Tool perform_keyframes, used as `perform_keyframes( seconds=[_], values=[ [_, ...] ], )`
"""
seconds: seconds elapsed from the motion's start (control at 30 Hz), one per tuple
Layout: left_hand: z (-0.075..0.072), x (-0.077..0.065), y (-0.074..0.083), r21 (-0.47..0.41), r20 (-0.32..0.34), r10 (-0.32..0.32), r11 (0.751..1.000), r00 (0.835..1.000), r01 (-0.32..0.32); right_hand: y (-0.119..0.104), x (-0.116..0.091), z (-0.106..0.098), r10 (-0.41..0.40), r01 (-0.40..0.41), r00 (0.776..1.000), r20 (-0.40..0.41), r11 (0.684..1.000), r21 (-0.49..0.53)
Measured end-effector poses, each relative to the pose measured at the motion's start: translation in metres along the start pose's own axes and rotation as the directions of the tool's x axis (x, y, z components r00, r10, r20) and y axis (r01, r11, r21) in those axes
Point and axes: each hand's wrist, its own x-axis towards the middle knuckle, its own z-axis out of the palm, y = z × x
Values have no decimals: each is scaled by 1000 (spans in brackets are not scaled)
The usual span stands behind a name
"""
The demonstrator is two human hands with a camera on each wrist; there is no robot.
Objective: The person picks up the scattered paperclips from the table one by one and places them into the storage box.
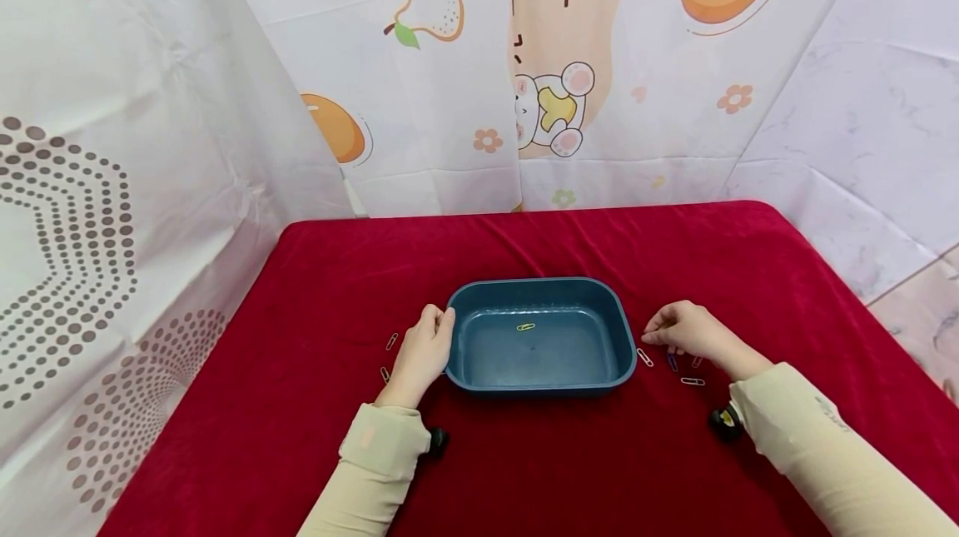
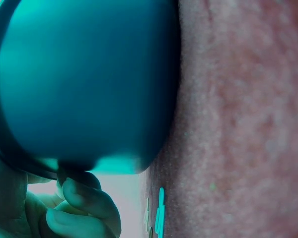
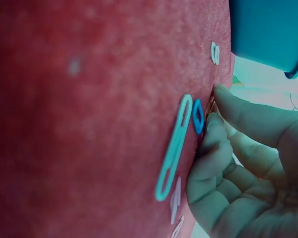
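A dark blue rectangular basin (image 1: 532, 366) sits on the table with a yellow paper clip (image 1: 526, 326) lying inside. My left hand (image 1: 427, 350) grips its left rim, thumb on top; in the left wrist view, curled fingers (image 2: 84, 213) show under the rim. Right of the basin, my right hand (image 1: 689, 329) is low over the cloth. Its thumb and forefinger pinch a thin reddish-brown paper clip (image 3: 209, 110), partly hidden by the fingertips. Around this hand lie a white paper clip (image 1: 645, 357), a blue one (image 1: 672, 362), a reddish one (image 1: 697, 361) and a pale one (image 1: 693, 381).
Two more paper clips, one upper (image 1: 392, 341) and one lower (image 1: 385, 375), lie beside the left hand. Red cloth (image 1: 539, 462) covers the table. Printed white curtains (image 1: 442, 129) hang behind and at the sides.
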Motion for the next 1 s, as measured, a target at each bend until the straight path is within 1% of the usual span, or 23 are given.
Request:
perform_keyframes(
  seconds=[0.17, 0.37, 0.67, 1.0],
  values=[
    [0, 0, 0, -3, 5, -2, 1000, 1000, 2, -1, 1, 1, 9, -8, 1000, 16, 1000, -24],
    [0, 0, 1, -5, 8, -1, 1000, 1000, 1, -2, -1, -3, 11, -9, 999, 33, 999, -43],
    [0, 0, 1, 0, 8, -10, 1000, 1000, 10, -1, -3, -5, 13, -12, 999, 45, 1000, -29],
    [-1, -1, 2, -1, 7, -6, 1000, 1000, 6, -3, -4, -2, -36, 43, 997, 75, 995, -94]
  ],
)
